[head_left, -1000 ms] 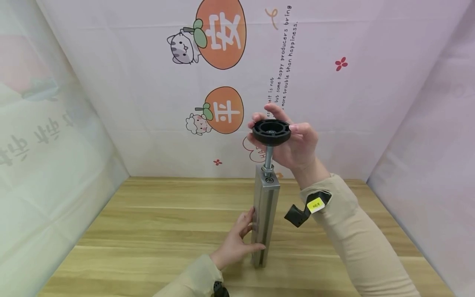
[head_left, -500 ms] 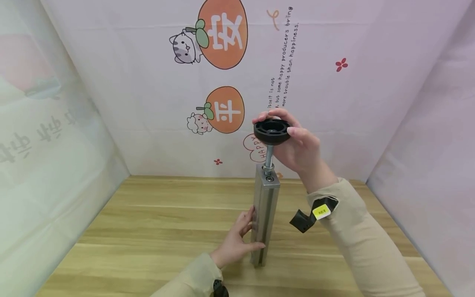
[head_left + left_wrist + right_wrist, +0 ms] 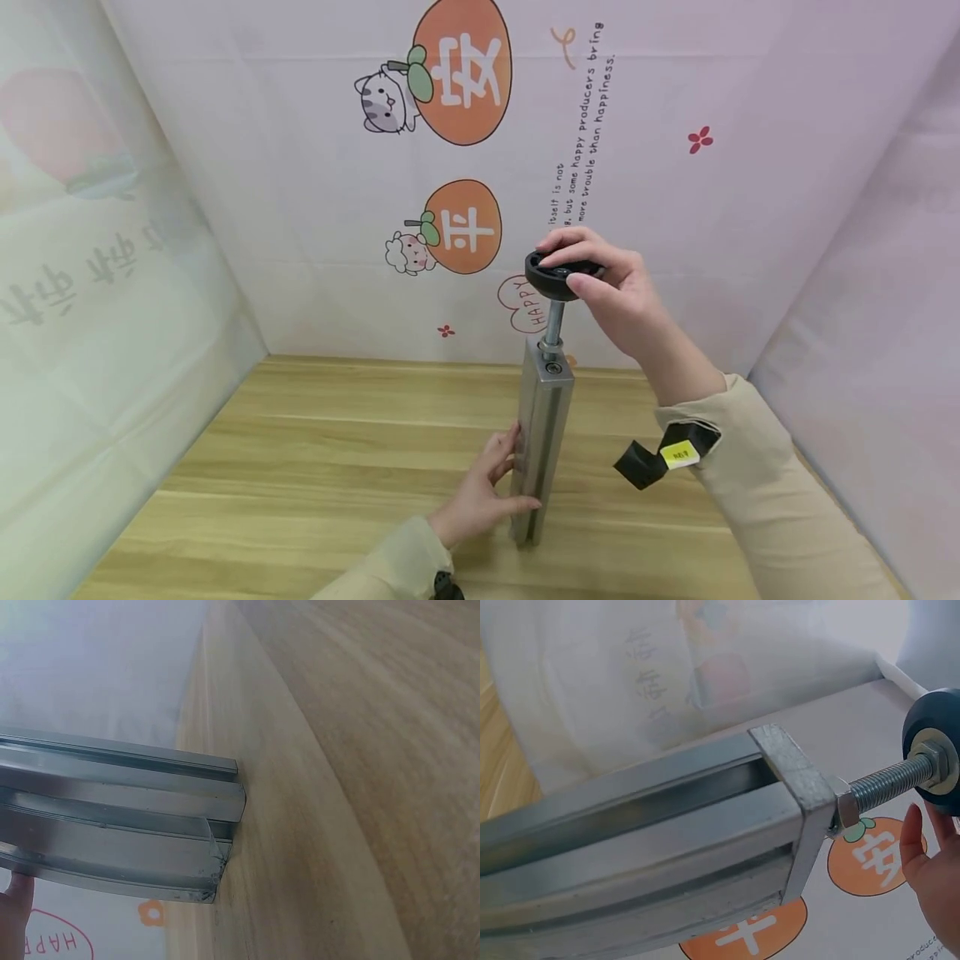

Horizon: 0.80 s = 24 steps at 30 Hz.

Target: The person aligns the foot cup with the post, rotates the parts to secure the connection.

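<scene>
A slotted aluminium profile [image 3: 542, 442] stands upright on the table, leaning slightly. My left hand [image 3: 474, 496] grips its lower part, thumb on the near side and fingers on the far left side. From the profile's end plate [image 3: 791, 769] a threaded rod [image 3: 889, 785] rises, with a hex nut [image 3: 845, 804] against the plate. A round black levelling foot [image 3: 551, 287] tops the rod. My right hand [image 3: 626, 292] holds this foot, thumb on the near rim and fingers curled over its upper face. In the left wrist view the profile's lower end meets the wood.
The wood-grain table [image 3: 315, 467] ends at a white printed cloth [image 3: 315, 283] behind the profile. More cloth hangs along both sides. A black camera mount [image 3: 660, 458] sits on the right sleeve.
My right hand's fingers have shifted from the foot's far rim to over its top, and the wrist has swung right and down. My left hand keeps its hold. The whole view shifts slightly.
</scene>
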Motion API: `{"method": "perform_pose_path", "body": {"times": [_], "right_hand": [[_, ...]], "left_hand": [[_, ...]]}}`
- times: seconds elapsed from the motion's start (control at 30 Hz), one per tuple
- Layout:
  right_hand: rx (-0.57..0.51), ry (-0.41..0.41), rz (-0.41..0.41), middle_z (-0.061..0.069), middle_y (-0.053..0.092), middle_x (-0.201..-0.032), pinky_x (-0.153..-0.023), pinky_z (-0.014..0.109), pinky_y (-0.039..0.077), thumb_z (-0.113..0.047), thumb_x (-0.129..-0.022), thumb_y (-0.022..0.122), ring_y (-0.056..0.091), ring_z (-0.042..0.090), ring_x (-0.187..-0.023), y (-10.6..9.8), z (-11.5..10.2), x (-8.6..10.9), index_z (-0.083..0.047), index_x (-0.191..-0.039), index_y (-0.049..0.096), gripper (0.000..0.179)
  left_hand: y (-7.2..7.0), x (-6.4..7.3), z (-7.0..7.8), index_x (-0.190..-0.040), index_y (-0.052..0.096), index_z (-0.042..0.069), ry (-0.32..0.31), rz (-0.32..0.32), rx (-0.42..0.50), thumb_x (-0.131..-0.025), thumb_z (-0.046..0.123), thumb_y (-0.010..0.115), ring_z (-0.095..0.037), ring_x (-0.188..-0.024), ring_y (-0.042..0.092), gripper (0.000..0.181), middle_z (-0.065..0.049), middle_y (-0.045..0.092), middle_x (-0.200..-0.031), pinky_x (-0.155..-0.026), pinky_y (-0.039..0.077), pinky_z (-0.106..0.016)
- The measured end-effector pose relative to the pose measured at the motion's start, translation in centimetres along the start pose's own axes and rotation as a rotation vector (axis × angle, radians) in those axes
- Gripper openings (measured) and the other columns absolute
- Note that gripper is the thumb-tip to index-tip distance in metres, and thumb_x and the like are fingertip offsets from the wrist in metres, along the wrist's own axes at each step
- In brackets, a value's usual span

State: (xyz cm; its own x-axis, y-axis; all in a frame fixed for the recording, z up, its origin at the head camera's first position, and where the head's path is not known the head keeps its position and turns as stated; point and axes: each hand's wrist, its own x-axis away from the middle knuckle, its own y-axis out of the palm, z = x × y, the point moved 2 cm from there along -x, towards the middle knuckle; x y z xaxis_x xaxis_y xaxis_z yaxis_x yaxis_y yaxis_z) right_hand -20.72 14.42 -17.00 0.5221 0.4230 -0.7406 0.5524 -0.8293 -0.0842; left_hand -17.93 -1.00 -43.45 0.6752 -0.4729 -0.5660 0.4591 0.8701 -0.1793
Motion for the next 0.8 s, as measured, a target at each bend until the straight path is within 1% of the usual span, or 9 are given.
{"method": "perform_pose_path", "body": {"times": [0.1,0.23,0.37,0.47,0.57,0.63,0.7,0.8], "right_hand": [[0.116,0.000,0.029,0.002,0.057,-0.108,-0.086,0.022,0.050,-0.002,-0.084,0.051,0.045,0.026,-0.110,0.1,-0.4,0.1,-0.021,-0.095,0.072,0.031],[0.273,-0.003,0.070,0.000,0.059,-0.106,-0.084,0.020,0.051,0.005,-0.081,0.052,0.047,0.025,-0.107,0.3,-1.0,0.2,-0.022,-0.093,0.072,0.036],[0.474,-0.016,0.085,-0.008,0.060,-0.106,-0.085,0.019,0.044,0.005,-0.079,0.055,0.044,0.020,-0.105,0.2,-1.7,0.1,-0.020,-0.094,0.074,0.035],[0.572,-0.033,0.051,-0.013,0.060,-0.109,-0.082,0.023,0.040,0.002,-0.080,0.053,0.042,0.017,-0.102,-0.1,-2.2,0.2,-0.020,-0.098,0.074,0.035],[0.586,-0.032,-0.005,-0.014,0.060,-0.113,-0.081,0.025,0.037,0.002,-0.081,0.049,0.041,0.017,-0.101,-0.3,-2.8,0.2,-0.025,-0.103,0.073,0.042],[0.598,-0.018,-0.045,-0.015,0.060,-0.115,-0.082,0.027,0.036,0.003,-0.082,0.048,0.041,0.017,-0.103,-0.4,-3.2,0.2,-0.028,-0.107,0.072,0.046],[0.626,0.004,-0.082,-0.014,0.060,-0.117,-0.084,0.028,0.035,0.004,-0.084,0.048,0.041,0.016,-0.107,-0.4,-3.5,0.1,-0.028,-0.109,0.071,0.047],[0.695,0.056,-0.122,-0.011,0.059,-0.119,-0.086,0.029,0.034,0.002,-0.086,0.051,0.041,0.014,-0.111,-0.3,-4.1,-0.1,-0.019,-0.112,0.070,0.039]], "left_hand": [[0.0,0.0,0.0,-0.152,0.011,0.013,0.000,-0.004,-0.001,-0.075,-0.004,0.074,-0.004,-0.121,0.036,0.100,-0.020,0.037,-0.125,-0.100,0.042,-0.028],[0.0,0.0,0.1,-0.151,0.010,0.010,0.009,-0.010,-0.009,-0.076,-0.003,0.073,-0.004,-0.120,0.036,0.099,-0.020,0.038,-0.123,-0.101,0.042,-0.029],[0.0,-0.1,0.2,-0.152,0.009,0.011,0.025,-0.012,-0.019,-0.077,-0.004,0.073,-0.004,-0.120,0.036,0.099,-0.020,0.038,-0.124,-0.101,0.042,-0.031],[0.1,-0.2,0.2,-0.152,0.009,0.013,0.043,-0.016,-0.027,-0.076,-0.005,0.073,-0.004,-0.121,0.036,0.101,-0.021,0.038,-0.124,-0.101,0.043,-0.031],[0.2,-0.3,0.2,-0.152,0.008,0.014,0.049,-0.024,-0.039,-0.076,-0.004,0.073,-0.005,-0.122,0.037,0.101,-0.021,0.038,-0.125,-0.101,0.044,-0.032],[0.2,-0.3,0.2,-0.152,0.009,0.015,0.032,-0.024,-0.031,-0.077,-0.003,0.073,-0.005,-0.123,0.037,0.101,-0.021,0.037,-0.126,-0.102,0.043,-0.031],[0.1,-0.2,0.3,-0.152,0.009,0.014,0.015,-0.020,-0.022,-0.077,-0.002,0.073,-0.005,-0.123,0.037,0.100,-0.021,0.037,-0.127,-0.102,0.042,-0.031],[0.0,0.0,0.3,-0.152,0.010,0.014,0.003,-0.012,-0.016,-0.078,-0.002,0.072,-0.004,-0.123,0.037,0.098,-0.021,0.037,-0.127,-0.103,0.042,-0.030]]}}
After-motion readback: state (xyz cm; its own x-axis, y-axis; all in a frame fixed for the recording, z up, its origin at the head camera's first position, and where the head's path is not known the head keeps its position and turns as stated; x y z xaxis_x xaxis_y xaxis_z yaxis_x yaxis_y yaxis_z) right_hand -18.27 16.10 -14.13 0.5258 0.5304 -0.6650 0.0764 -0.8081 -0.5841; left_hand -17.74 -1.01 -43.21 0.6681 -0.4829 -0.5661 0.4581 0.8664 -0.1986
